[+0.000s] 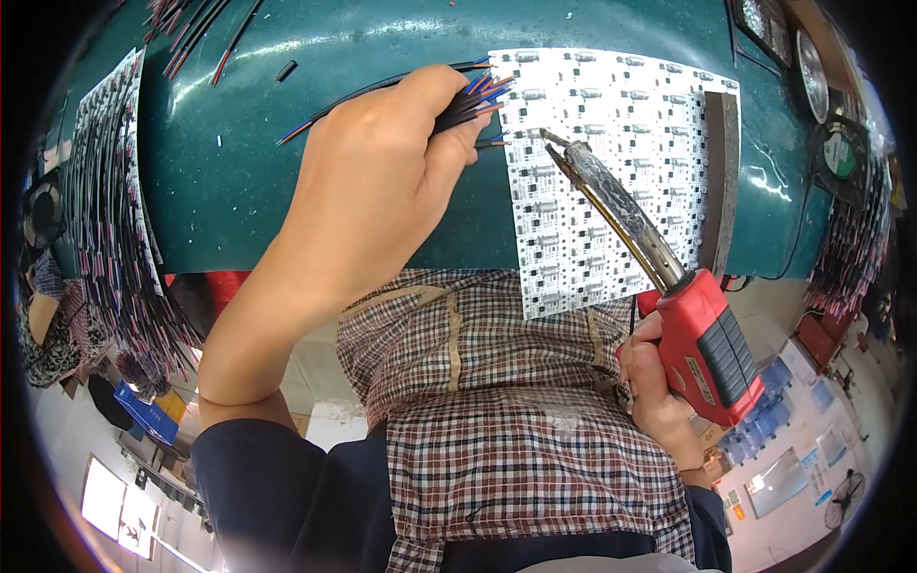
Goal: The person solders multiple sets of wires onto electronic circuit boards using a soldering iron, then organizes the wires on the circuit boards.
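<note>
My left hand (377, 143) is closed around a bundle of black wires (457, 115) with red and blue ends, held at the left edge of a white circuit board panel (616, 162). Small dark parts stand in rows across the panel. Two wires appear joined to its left edge, one running back behind my left hand. My right hand (654, 387) grips a red soldering gun (695, 320) by its handle. Its long sooty tip reaches over the panel, close to the wire ends; whether it touches the board I cannot tell.
A dark flat bar (718, 181) lies along the panel's right side on the green table (229, 191). Another wired panel (110, 181) hangs over the table's left part. Loose wires (215, 43) lie at the far left. A round metal dish (810, 74) and a small fan (841, 158) stand right.
</note>
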The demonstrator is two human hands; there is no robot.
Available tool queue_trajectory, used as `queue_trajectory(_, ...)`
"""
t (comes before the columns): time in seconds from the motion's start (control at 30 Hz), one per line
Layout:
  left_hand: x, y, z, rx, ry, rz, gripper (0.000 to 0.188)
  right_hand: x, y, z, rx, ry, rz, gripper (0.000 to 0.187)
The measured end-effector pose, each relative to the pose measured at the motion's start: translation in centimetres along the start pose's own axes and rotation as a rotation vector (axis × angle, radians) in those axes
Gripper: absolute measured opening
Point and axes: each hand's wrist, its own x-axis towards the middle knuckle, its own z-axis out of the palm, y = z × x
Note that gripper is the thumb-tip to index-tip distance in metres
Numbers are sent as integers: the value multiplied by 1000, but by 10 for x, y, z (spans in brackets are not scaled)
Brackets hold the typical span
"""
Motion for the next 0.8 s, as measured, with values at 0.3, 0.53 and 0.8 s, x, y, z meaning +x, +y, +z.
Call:
queue_trajectory(0.3, -8, 13, -16, 52, 244, 113, 17, -12, 13, -12, -139, -93, -32, 20)
queue_trajectory(0.53, -20, 16, 12, -47, 60, -45, 13, -8, 8, -8, -110, -11, -1, 30)
queue_trajectory(0.8, -19, 13, 22, 49, 159, 1, 20, -2, 12, -6, -148, -68, -83, 29)
